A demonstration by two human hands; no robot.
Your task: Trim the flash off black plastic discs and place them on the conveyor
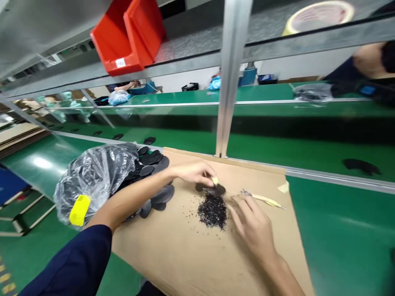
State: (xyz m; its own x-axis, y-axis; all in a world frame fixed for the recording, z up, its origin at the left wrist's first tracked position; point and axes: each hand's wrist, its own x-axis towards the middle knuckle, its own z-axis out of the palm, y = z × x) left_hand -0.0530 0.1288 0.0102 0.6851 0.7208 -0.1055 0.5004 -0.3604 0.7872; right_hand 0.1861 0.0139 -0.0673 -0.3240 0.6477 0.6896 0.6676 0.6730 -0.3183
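My left hand (196, 172) reaches in from the left with its fingers closed at the edge of a dark oval disc (218, 190). Something pale yellow (215, 180) shows at its fingertips; whether it is tape or a finger cover I cannot tell. Just below the disc lies a heap of small black bits (212, 211), with loose crumbs around it. My right hand (253, 220) rests beside the heap, fingers half bent and thumb apart, with nothing visible in them. Beyond its fingers lies a slim cutter-like tool (263, 199) with a pale yellow handle and metal ends.
Brown cardboard (197, 255) covers the green bench (345, 230). At left, a clear plastic bag (95, 172) with a yellow label spills several black discs (163, 194). A metal post (230, 82) rises behind the cardboard. Overhead, a shelf carries a red bin (132, 37) and a tape roll (321, 16).
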